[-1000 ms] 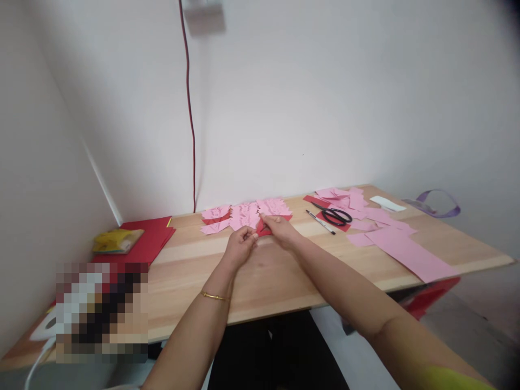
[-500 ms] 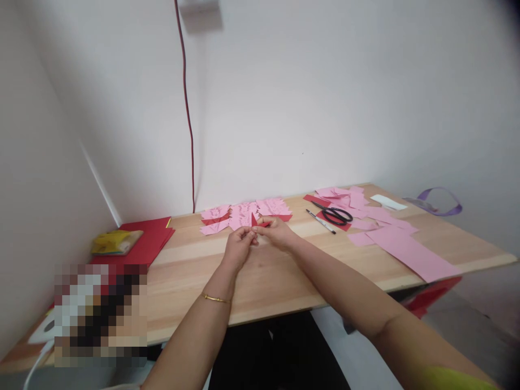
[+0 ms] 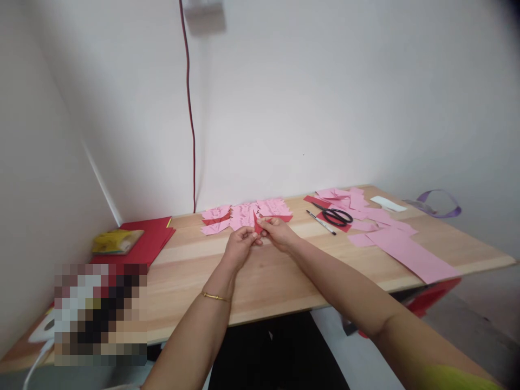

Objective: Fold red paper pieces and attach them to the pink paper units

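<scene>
"How would that folded red paper (image 3: 257, 222) handle?"

"Very light, I'd judge: crisp along a crease, yet easily bent or torn. I'd pinch it gently low down, clear of the tip."

"And the hold on it?"

"The left grip (image 3: 239, 248) has thumb and fingers closed on its bottom end; the right grip (image 3: 281, 234) pinches its right side, no gap showing."

"Where is it, and how does it look?"

"Over the worktop (image 3: 195, 271), before the jagged pink papers (image 3: 242, 214). Plain red, narrow, its sharp tip pointing up; the fingers hide the rest."
</scene>
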The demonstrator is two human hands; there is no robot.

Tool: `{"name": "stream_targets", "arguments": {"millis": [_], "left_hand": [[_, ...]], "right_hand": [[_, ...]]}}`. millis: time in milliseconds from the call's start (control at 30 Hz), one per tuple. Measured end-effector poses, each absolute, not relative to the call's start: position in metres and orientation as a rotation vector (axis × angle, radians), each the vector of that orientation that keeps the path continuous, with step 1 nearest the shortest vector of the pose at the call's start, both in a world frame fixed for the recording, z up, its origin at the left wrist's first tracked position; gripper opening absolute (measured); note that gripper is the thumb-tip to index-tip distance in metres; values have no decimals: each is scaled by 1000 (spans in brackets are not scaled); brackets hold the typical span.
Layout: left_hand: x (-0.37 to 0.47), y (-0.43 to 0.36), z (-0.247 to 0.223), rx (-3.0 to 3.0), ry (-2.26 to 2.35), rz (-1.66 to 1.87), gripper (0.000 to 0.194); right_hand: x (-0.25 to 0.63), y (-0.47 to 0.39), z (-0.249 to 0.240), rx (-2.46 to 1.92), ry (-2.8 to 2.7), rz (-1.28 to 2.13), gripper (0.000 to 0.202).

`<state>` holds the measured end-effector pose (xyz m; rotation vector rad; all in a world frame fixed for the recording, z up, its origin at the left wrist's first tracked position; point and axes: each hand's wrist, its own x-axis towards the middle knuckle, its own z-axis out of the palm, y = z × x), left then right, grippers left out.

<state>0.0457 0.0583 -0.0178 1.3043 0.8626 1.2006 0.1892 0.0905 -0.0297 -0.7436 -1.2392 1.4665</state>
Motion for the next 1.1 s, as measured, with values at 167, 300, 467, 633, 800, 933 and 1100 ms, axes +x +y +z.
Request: {"name": "stream_targets", "arguments": {"millis": [167,300,467,633,800,933,1100], "left_hand": [[46,59,-22,1275,838,1202,25],[47,61,-24,1235,857,1256,22],[47,62,-26,1224,871,1270,23],[44,64,-27,1303,921,1282,22],[43,64,-28,1476,985,1271,20],[43,62,-26,1480,983,1258,19],[42,62,-24,1510,1001,1247,18]], "right_hand": [[189,89,-24,-723,-1146,1581,40],[193,86,-18,-697,-1201,1619,40],[196,86,-21,-771,-1362,1364,31],[196,85,-20,-856,-1430,1255,28],[196,79,-14,-830,-1500,1209,23],[196,79,-15,-820,-1527,1172,24],[193,84,-23,-819,-1462,1293,31]]}}
